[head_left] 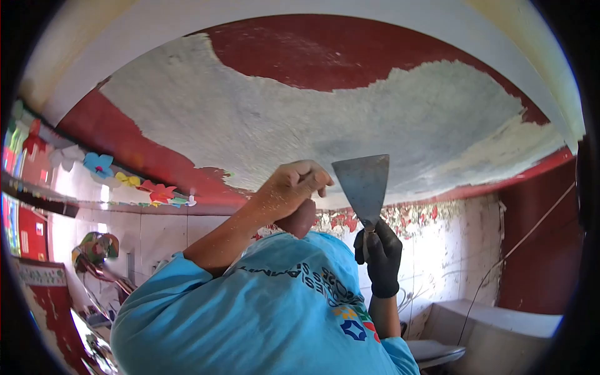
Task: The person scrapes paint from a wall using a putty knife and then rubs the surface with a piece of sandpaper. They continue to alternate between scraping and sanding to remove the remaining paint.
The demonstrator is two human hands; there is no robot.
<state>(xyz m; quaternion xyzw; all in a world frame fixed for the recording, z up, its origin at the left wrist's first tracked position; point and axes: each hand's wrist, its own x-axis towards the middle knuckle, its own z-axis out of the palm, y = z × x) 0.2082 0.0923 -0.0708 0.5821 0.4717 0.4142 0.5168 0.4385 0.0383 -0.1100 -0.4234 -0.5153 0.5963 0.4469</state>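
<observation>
Near patchy paint (294, 56), the raised right hand (379, 253) grips a scraper (365, 184).

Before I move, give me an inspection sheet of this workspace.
Surface: red paint around a large pale grey patch with ragged edges
Tools: scraper, broad blade pointing away from the body, close to the patch in view; contact not seen
Left hand: bare left hand, fingers curled; a reddish-brown shape just below, identity unclear
Right hand: black-gloved right hand, gripping the scraper's handle
Clutter: pale flecks on the left forearm; further debris cannot be told
Cables: thin cord crossing the red wall at the right
Surroundings: tiled wall, flaking along its upper part in view; flower decorations at the left; pale boxy unit at the lower right
</observation>
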